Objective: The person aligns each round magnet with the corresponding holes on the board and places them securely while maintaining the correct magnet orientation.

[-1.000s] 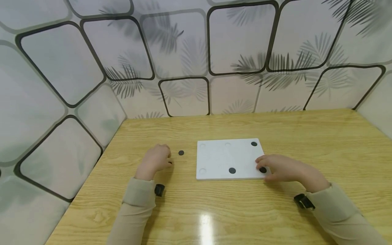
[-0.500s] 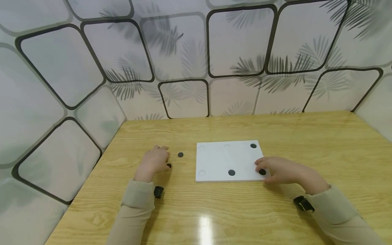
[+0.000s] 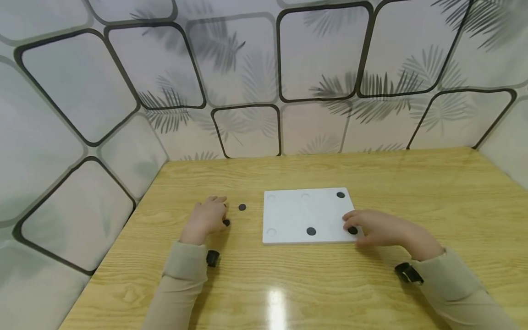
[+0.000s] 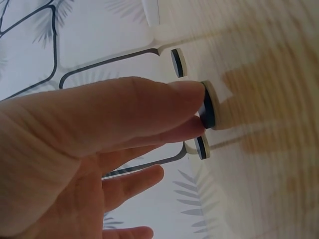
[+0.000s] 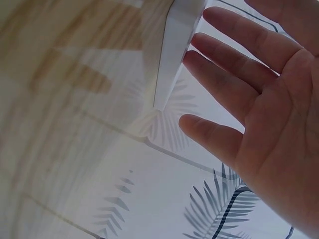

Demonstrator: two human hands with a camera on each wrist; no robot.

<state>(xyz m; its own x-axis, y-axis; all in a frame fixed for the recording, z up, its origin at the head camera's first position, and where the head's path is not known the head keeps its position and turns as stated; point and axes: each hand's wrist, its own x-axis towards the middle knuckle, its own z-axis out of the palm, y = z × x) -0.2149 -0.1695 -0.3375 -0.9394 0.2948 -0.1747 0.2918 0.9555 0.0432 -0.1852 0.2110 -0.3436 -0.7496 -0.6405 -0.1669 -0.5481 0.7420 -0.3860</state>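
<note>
In the head view, a white board point(image 3: 288, 215) with shallow round recesses lies on the table. Three black discs sit in it, including one point(image 3: 340, 195) at the far right corner and one point(image 3: 311, 231) along the near edge. My right hand point(image 3: 377, 228) rests at the board's right end, fingers extended by the near-right disc point(image 3: 352, 230); the right wrist view shows fingertips against the board's edge. Left of the board, my left hand point(image 3: 205, 220) holds thumb and index finger at opposite sides of a black disc point(image 4: 208, 105) standing low at the tabletop.
Two more loose discs lie near the left hand, one point(image 4: 178, 62) beyond the thumb and another point(image 4: 202, 147) below the index finger. A patterned wall point(image 3: 247, 82) borders the wooden table point(image 3: 264, 270) at the back and left.
The left fingers have spread slightly, and more of the disc by the thumb shows. My right hand stays at the board's right end; the board's discs are unchanged.
</note>
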